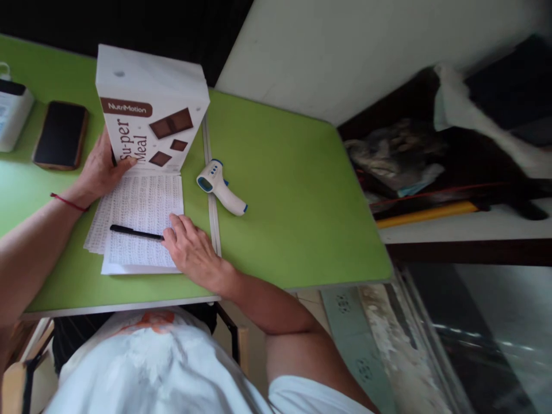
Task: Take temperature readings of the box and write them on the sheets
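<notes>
A white carton (155,86) printed "NutriMotion Su-per Meal" with brown squares stands upright at the back of a paper stack. My left hand (101,164) grips its lower left edge, thumb across the front and the other fingers partly hidden behind. Below it lie sheets of paper (142,201) covered in rows of small writing, slightly fanned at the left. A black pen (135,232) lies across the sheets. At its right end my right hand (187,247) rests on the paper, curled fingers closed over the pen's tip, which is hidden.
A white and blue infrared thermometer (222,187) lies right of the papers on the green table (293,201). A dark phone (61,135) and a white device (12,115) with a cable sit at the left. A cluttered shelf (431,167) stands beyond the table's right edge.
</notes>
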{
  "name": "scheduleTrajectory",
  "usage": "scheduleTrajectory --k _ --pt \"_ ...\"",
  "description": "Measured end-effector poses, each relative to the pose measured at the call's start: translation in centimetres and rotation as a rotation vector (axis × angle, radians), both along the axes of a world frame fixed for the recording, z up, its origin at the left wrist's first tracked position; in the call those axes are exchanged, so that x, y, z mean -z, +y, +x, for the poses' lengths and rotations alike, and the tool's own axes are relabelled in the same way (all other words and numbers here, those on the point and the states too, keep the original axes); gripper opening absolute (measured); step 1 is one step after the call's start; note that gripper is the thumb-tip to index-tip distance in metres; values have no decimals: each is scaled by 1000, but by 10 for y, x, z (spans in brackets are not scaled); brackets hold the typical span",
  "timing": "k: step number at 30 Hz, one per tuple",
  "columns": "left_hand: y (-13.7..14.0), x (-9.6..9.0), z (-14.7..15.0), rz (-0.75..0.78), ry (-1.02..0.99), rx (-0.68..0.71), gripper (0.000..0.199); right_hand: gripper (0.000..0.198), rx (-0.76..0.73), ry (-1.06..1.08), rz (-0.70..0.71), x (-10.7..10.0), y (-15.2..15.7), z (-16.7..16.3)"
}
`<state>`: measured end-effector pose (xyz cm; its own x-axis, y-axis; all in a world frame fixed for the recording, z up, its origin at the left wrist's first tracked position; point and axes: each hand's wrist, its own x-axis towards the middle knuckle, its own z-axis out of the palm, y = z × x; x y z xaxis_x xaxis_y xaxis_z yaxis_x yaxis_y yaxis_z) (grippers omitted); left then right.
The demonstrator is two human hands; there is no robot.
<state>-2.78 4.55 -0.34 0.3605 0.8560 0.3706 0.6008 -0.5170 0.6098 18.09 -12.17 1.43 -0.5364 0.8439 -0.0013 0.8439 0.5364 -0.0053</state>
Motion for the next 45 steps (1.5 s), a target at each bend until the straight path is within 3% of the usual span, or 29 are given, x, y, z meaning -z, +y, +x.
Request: scheduleTrajectory --k 7,13,17,21,24,33,37,40,42,45 --pt "-2 -6 2 -60 91 -4 100 22 -69 15 5 0 7 12" --pt "-5 -2 -1 -15 90 -27 96 23 -126 10 82 5 12 20" --pt "-8 -1 1 -33 116 -65 87 22 -137 121 168 13 12 23" --pt "-21 -6 7 -118 271 -188 111 19 -160 200 202 19 11 28" --pt "-32 -12 10 -146 414 -273 114 16 -179 214 228 21 13 30" --pt "-39 -28 12 -215 551 -335 133 11 -187 233 167 16 14 35" --pt "-40 -29 12 -194 602 -317 125 10 -205 249 183 19 18 37" --pt "-42 -30 10 -147 637 -311 123 11 -208 382 171 19 25 43" --pt "-46 -37 8 -70 707 -347 106 13 -148 575 187 17 30 47" --pt "-58 -51 11 115 797 -407 72 16 86 953 246 14 36 51"
